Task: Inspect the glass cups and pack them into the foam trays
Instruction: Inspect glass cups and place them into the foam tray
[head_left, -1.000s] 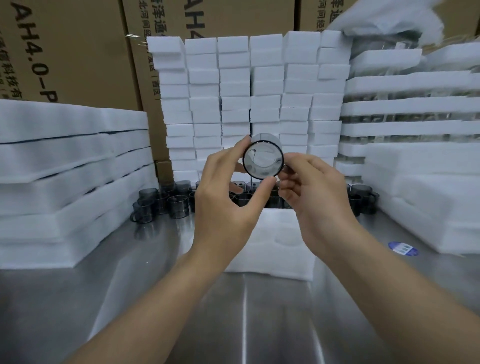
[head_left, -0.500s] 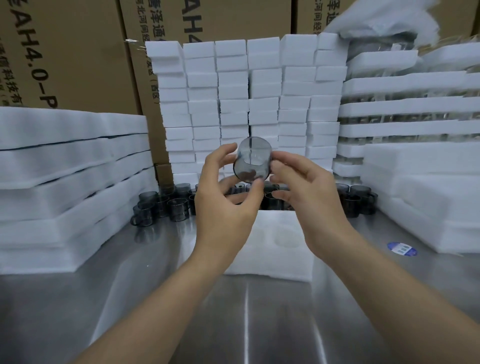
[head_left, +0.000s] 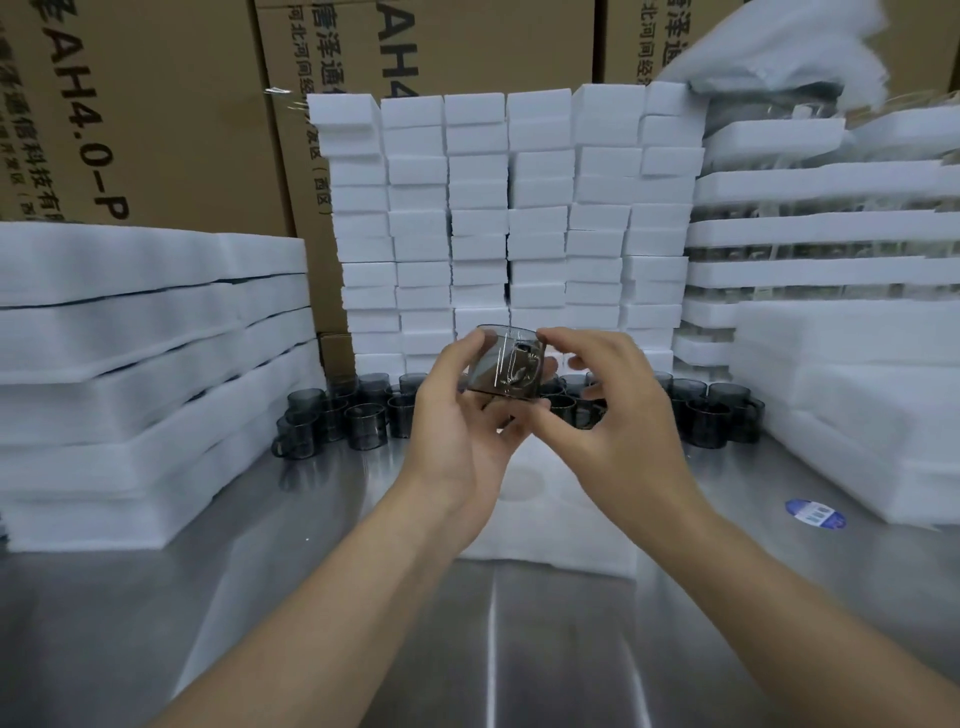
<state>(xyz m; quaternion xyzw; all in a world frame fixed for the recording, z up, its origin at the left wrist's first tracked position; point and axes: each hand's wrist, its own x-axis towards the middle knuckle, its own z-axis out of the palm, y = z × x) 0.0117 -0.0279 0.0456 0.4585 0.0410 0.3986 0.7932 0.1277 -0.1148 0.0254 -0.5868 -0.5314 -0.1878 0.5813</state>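
Cardboard boxes (head_left: 156, 104) stand at the back, fronted by a wall of white foam blocks (head_left: 509, 218). Stacked foam sheets (head_left: 130, 364) flank the steel table (head_left: 363, 623) on the left, foam trays (head_left: 821, 260) loaded with glass on the right. One foam tray (head_left: 550, 519) lies flat mid-table, below the hands. Behind it stands a row of dark glass cups (head_left: 358, 415). The left hand (head_left: 457, 431) has its grip curled round a smoky cup (head_left: 506, 366) (tilted, held above the tray); the right hand (head_left: 608, 415) pinches its far side.
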